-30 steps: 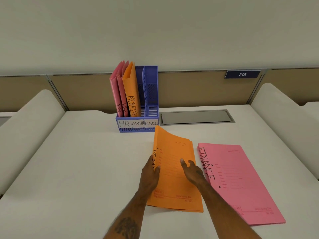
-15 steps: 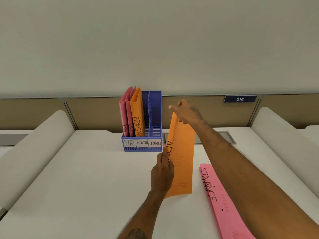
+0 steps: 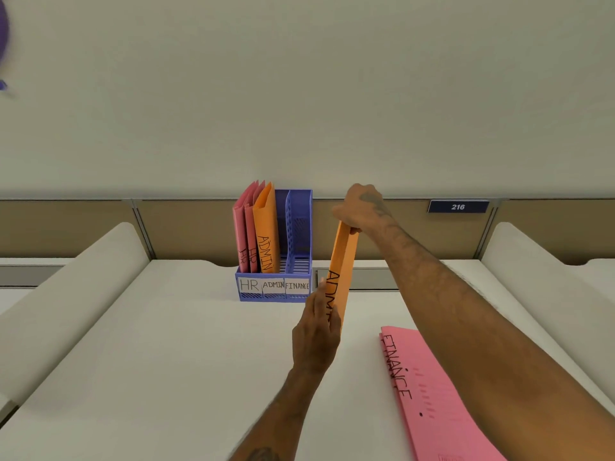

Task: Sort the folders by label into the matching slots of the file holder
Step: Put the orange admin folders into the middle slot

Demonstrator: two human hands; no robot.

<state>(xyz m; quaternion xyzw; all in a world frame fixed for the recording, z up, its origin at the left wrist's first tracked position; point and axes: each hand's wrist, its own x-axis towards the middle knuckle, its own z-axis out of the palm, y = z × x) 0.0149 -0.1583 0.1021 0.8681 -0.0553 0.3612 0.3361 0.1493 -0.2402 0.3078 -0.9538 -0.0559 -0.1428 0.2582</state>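
Note:
An orange folder marked ADMIN point(image 3: 342, 261) stands upright on edge above the desk, just right of the blue file holder point(image 3: 298, 227). My right hand point(image 3: 359, 206) pinches its top end; my left hand point(image 3: 316, 334) grips its lower spine. The holder's front labels read HR, ADMIN, FINANCE. Two pink HR folders point(image 3: 244, 227) sit in the left slot, and another orange ADMIN folder point(image 3: 266, 234) in the middle slot. The right slot shows nothing inside. A pink FINANCE folder point(image 3: 432, 400) lies flat on the desk at the lower right.
The white desk point(image 3: 166, 344) has raised white side panels at left point(image 3: 66, 294) and right point(image 3: 549, 277). A grey cable hatch point(image 3: 369, 277) lies behind the held folder. A brown partition with a sign reading 216 point(image 3: 458, 206) runs along the back.
The orange ADMIN folder went from lying flat under both hands to upright, and has since turned edge-on. My head view tilted up.

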